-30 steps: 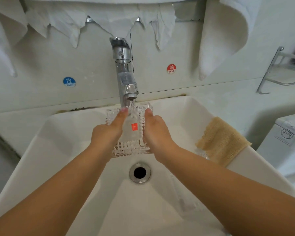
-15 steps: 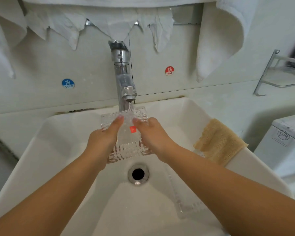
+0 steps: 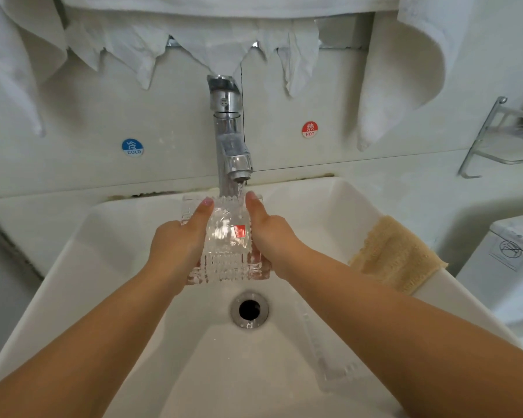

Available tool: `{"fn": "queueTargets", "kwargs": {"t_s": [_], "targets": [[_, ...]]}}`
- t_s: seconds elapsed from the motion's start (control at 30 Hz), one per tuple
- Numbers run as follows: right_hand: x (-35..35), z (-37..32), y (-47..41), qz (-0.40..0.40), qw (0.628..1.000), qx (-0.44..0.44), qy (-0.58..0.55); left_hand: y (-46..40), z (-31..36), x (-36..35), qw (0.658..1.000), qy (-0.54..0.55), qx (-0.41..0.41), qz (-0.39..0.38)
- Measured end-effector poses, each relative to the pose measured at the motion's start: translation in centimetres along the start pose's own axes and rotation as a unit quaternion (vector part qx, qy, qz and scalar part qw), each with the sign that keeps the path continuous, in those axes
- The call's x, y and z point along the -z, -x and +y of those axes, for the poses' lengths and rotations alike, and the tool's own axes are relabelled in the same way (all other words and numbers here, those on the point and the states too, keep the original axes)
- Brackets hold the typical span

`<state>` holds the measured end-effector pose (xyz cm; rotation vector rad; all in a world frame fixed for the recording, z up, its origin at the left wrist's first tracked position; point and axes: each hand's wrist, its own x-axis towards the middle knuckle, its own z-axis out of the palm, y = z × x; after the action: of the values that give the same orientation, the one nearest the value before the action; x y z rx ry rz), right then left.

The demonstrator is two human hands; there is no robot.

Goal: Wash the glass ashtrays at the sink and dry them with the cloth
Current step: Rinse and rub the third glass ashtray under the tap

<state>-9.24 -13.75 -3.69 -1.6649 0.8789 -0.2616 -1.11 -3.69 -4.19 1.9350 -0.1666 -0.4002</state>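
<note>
In the head view, both hands hold a square cut-glass ashtray (image 3: 227, 245) over the far middle of a white sink (image 3: 329, 212), right under the spout of a chrome tap (image 3: 228, 137). A thin stream of water (image 3: 240, 188) falls from the spout onto the far edge of the glass. The left hand (image 3: 178, 245) grips the ashtray's left side, its thumb laid straight along the top face toward the far edge; the fingers underneath are hidden. The right hand (image 3: 269, 236) grips the right side in the same way, thumb stretched forward beside the stream. The ashtray is tilted, far edge higher, and a small red sticker (image 3: 239, 230) shows through the glass near the right thumb.

Just nearer than the ashtray lies the round metal drain (image 3: 249, 309) in the sink floor. A second glass ashtray (image 3: 335, 366) rests in the basin near the right, partly under the right forearm, its ribbed edge faint against the white. A tan cloth (image 3: 396, 257) hangs over the sink's right rim.

On the far wall, a blue COLD sticker (image 3: 132, 147) sits left of the tap and a red HOT sticker (image 3: 309, 129) to its right. White towels (image 3: 405, 70) hang above. A metal rack (image 3: 495, 137) is fixed at the far right, and a white toilet tank (image 3: 514, 260) stands right of the sink.
</note>
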Motion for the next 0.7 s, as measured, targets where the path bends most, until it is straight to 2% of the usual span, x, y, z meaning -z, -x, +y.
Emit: {"fn": "queueTargets", "kwargs": {"t_s": [0.1,0.3,0.4,0.5,0.57,0.7], "targets": [[-0.2,0.2,-0.2,-0.015,1.000,-0.023,-0.011,-0.2,-0.2,0.2,1.000,0.022,0.014,-0.009],[0.3,0.6,0.2,-0.121,0.984,0.062,-0.112,-0.2,0.2,1.1,0.982,0.140,0.111,-0.064],[0.0,0.6,0.7,-0.128,0.981,0.088,-0.117,-0.3,-0.2,1.4,0.978,0.151,0.123,-0.080],[-0.1,0.7,0.5,-0.061,0.992,0.091,-0.055,-0.4,-0.3,0.7,0.989,0.110,0.086,-0.045],[0.1,0.6,0.2,-0.012,0.997,0.079,-0.008,0.1,-0.1,0.2,0.997,0.062,0.030,-0.020],[0.7,0.5,-0.8,0.013,0.999,0.002,-0.047,0.7,0.2,-0.4,0.999,0.013,-0.046,-0.013]]}}
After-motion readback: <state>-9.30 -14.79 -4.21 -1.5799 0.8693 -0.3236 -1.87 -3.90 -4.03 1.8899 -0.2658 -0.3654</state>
